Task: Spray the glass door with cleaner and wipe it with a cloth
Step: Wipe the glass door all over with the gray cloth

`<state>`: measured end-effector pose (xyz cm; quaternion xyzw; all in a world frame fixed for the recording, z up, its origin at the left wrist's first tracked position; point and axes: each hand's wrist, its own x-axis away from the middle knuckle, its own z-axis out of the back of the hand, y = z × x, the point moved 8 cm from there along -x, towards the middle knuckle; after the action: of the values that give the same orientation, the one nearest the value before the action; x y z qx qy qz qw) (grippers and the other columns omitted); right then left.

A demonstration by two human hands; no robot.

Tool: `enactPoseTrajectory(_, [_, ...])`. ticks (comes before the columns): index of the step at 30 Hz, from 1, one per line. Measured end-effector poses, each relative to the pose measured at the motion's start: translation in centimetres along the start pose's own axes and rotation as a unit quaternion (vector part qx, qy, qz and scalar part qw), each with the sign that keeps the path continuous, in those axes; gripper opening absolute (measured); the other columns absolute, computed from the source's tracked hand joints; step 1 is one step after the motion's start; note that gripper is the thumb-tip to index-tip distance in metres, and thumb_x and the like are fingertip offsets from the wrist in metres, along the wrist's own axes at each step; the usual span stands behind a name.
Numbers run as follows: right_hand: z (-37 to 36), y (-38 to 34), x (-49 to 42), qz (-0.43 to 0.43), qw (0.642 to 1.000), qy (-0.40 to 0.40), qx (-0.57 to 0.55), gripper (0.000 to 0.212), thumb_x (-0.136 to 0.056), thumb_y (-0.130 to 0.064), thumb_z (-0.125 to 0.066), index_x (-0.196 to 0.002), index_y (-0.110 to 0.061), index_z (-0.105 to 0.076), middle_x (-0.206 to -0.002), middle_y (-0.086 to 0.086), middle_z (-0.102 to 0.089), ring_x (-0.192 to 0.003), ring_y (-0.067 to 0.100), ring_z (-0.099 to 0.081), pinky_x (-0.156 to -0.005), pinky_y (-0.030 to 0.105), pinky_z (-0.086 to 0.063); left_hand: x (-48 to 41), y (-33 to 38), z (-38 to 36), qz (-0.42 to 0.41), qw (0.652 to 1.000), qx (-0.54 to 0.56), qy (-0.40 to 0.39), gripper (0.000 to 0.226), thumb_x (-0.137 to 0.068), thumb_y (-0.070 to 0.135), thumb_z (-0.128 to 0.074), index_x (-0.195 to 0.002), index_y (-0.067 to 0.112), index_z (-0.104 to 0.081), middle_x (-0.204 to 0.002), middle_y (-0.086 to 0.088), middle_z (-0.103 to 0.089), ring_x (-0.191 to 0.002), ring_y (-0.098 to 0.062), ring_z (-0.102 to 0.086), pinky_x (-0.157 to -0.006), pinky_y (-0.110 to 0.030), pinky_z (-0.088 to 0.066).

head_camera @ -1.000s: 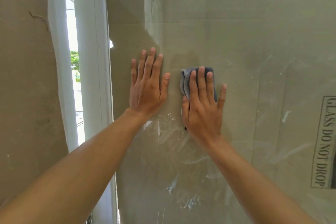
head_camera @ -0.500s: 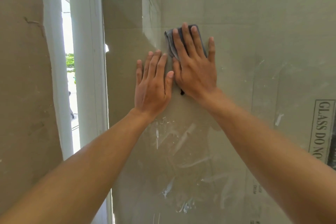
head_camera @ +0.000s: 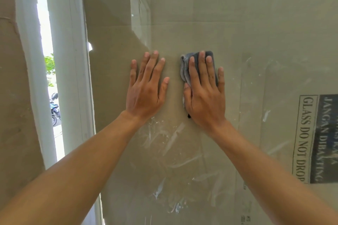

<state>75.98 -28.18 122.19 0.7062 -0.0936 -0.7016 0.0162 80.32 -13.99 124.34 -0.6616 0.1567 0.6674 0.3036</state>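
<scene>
The glass door [head_camera: 256,33] fills most of the view, with brown cardboard behind it and white smears across its lower part. My left hand [head_camera: 146,89] lies flat on the glass with straight fingers. Just to its right, my right hand [head_camera: 204,93] presses a folded grey cloth [head_camera: 184,67] flat against the glass, fingers straight over it. The cloth shows above and left of the fingers. No spray bottle is in view.
A white door frame [head_camera: 69,60] runs down the left, with a bright gap showing a parked motorbike [head_camera: 54,109] outside. A printed label [head_camera: 314,139] reading "GLASS DO NOT DROP" sits at the right behind the glass.
My right hand with the cloth went up the glass next to my left hand, then came back down and to the right. My left hand stayed flat in place.
</scene>
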Motion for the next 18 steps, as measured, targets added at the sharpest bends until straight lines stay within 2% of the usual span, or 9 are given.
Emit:
enactPoseTrajectory(6, [0.2, -0.6, 4.3, 0.043, 0.999, -0.008, 0.008, 0.054, -0.101, -0.021, -0.04, -0.149, 0.002, -0.032, -0.156, 0.025, -0.023, -0.148, 0.034, -0.019, -0.12, 0.049, -0.021, -0.2, 0.6, -0.1, 0.001, 1.0, 0.009, -0.016, 0.048, -0.101, 0.031, -0.043, -0.143, 0.008, -0.044, -0.154, -0.01, -0.035, -0.146, -0.026, -0.025, -0.12, -0.049, -0.012])
enactPoseTrajectory(10, [0.2, -2.2, 2.5, 0.115, 0.993, -0.021, 0.024, 0.059, -0.098, -0.014, -0.049, -0.151, 0.0, -0.029, -0.158, 0.02, -0.023, -0.148, 0.029, -0.021, -0.119, 0.046, -0.025, -0.3, 0.5, 0.3, 0.013, 1.0, 0.013, -0.015, 0.044, -0.101, 0.028, -0.041, -0.14, 0.009, -0.048, -0.153, -0.01, -0.038, -0.145, -0.025, -0.028, -0.12, -0.049, -0.015])
enactPoseTrajectory(15, [0.2, -2.7, -3.0, 0.12, 0.992, -0.023, 0.011, 0.056, -0.101, -0.021, -0.038, -0.154, -0.007, -0.025, -0.16, 0.013, -0.023, -0.149, 0.024, -0.02, -0.12, 0.046, -0.023, -0.9, 0.8, 0.6, 0.054, 0.998, 0.025, 0.001, 0.045, -0.101, 0.025, -0.036, -0.14, 0.008, -0.047, -0.15, -0.01, -0.042, -0.142, -0.026, -0.032, -0.118, -0.051, -0.018])
enactPoseTrajectory(18, [-0.1, -1.3, -7.0, 0.083, 0.996, -0.024, 0.019, 0.057, -0.101, -0.024, -0.033, -0.154, -0.006, -0.021, -0.161, 0.012, -0.02, -0.15, 0.023, -0.017, -0.121, 0.045, -0.018, -1.4, 1.3, 0.3, 0.06, 0.998, -0.002, -0.003, 0.044, -0.1, 0.028, -0.039, -0.139, 0.01, -0.048, -0.15, -0.01, -0.041, -0.139, -0.03, -0.035, -0.115, -0.052, -0.021])
